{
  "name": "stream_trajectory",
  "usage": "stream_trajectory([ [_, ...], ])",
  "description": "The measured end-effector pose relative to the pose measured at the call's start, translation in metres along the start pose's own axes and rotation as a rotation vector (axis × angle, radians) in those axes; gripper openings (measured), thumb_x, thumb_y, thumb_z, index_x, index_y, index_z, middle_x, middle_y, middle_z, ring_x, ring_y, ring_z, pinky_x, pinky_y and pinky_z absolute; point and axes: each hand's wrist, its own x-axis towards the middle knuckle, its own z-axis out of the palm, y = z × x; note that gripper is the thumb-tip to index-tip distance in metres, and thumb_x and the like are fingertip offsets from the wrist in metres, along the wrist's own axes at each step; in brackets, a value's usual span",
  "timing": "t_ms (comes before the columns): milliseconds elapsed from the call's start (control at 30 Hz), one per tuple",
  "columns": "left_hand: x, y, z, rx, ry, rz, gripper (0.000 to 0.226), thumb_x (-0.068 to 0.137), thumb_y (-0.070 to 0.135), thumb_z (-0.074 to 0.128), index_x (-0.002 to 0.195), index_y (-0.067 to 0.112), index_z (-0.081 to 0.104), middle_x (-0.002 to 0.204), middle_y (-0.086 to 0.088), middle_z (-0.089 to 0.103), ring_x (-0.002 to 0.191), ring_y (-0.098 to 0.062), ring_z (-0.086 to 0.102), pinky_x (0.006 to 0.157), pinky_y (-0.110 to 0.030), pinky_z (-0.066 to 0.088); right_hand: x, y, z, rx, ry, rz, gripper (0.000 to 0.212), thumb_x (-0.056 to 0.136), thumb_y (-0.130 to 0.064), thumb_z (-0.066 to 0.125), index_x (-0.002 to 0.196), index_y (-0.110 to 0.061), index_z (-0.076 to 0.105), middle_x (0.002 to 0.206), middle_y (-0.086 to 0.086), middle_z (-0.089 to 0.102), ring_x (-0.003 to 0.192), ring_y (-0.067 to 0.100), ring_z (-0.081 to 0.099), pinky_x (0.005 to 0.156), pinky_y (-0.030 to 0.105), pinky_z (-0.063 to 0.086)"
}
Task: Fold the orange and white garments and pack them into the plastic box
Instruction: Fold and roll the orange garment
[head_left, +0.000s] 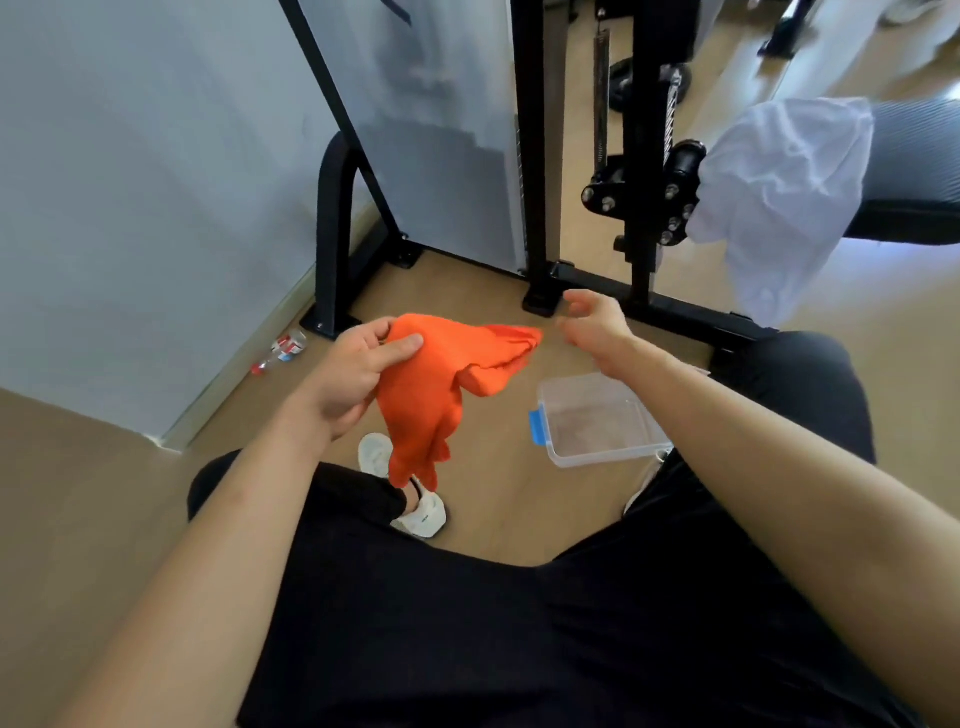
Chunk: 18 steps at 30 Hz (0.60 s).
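Note:
My left hand (358, 366) grips a crumpled orange garment (441, 384) by its upper left part; the cloth hangs down over the floor and juts right to a point. My right hand (595, 322) hovers just right of that point, fingers apart and curled, holding nothing. A clear plastic box (602, 421) with a blue latch stands open on the wooden floor below my right forearm, with nothing in it. A white garment (779, 197) is draped over the end of a grey padded bench at the upper right.
A black metal gym frame (644, 156) with springs stands ahead, its base bar running along the floor. A grey panel leans at the left. A small plastic bottle (283, 351) lies by the wall. My black-trousered legs and white shoes (421, 514) fill the foreground.

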Motion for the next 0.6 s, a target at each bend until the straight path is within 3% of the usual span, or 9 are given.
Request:
stream_trajectory([
  [167,0.01,0.006,0.011,-0.007,0.052,-0.032,0.012,0.098,0.012,0.058,0.109,0.011,0.063,0.096,-0.004,0.071,0.086,-0.012,0.068,0.076,-0.026,0.056,-0.063,0.002,0.031,0.233,-0.247,0.025,0.038,0.097,-0.008,0.057,0.135,-0.007,0.056,0.099,0.014,0.073,0.083,0.022,0.069,0.072,0.031,0.059],
  [233,0.012,0.007,0.014,-0.05,0.092,-0.046,0.014,0.099,0.012,0.057,0.112,0.009,0.061,0.097,-0.006,0.071,0.086,-0.015,0.068,0.072,-0.026,0.058,-0.077,0.003,0.043,0.281,-0.338,0.006,0.035,0.102,-0.015,0.051,0.136,-0.007,0.054,0.096,0.015,0.074,0.081,0.022,0.067,0.069,0.029,0.055],
  [367,0.01,0.009,0.021,-0.171,0.155,-0.067,0.015,0.102,0.011,0.05,0.114,0.008,0.059,0.091,-0.005,0.072,0.079,-0.014,0.07,0.068,-0.028,0.059,-0.09,0.005,0.057,0.392,-0.46,0.006,0.043,0.11,-0.035,0.034,0.15,-0.02,0.038,0.115,0.02,0.069,0.092,0.026,0.063,0.075,0.032,0.051],
  [467,0.005,0.007,0.025,-0.214,0.172,-0.079,0.025,0.103,0.013,0.047,0.123,0.003,0.058,0.102,-0.009,0.071,0.089,-0.017,0.07,0.083,-0.037,0.057,-0.088,0.005,0.063,0.468,-0.501,-0.021,0.049,0.108,-0.049,0.027,0.156,-0.036,0.027,0.129,0.013,0.064,0.1,0.023,0.063,0.085,0.036,0.052],
  [533,0.003,0.002,0.027,-0.246,0.169,-0.11,0.034,0.104,0.014,0.046,0.132,-0.002,0.053,0.114,-0.016,0.068,0.104,-0.026,0.065,0.097,-0.05,0.051,-0.083,0.003,0.065,0.492,-0.511,-0.072,0.053,0.104,-0.059,0.028,0.155,-0.046,0.024,0.144,0.006,0.058,0.118,0.022,0.062,0.102,0.04,0.05],
  [600,0.001,-0.003,0.031,-0.249,0.158,-0.141,0.036,0.104,0.016,0.046,0.134,-0.002,0.052,0.116,-0.018,0.067,0.108,-0.03,0.062,0.1,-0.055,0.048,-0.082,-0.002,0.063,0.52,-0.508,-0.111,0.052,0.104,-0.06,0.028,0.154,-0.047,0.027,0.148,0.005,0.054,0.13,0.024,0.057,0.111,0.042,0.046],
])
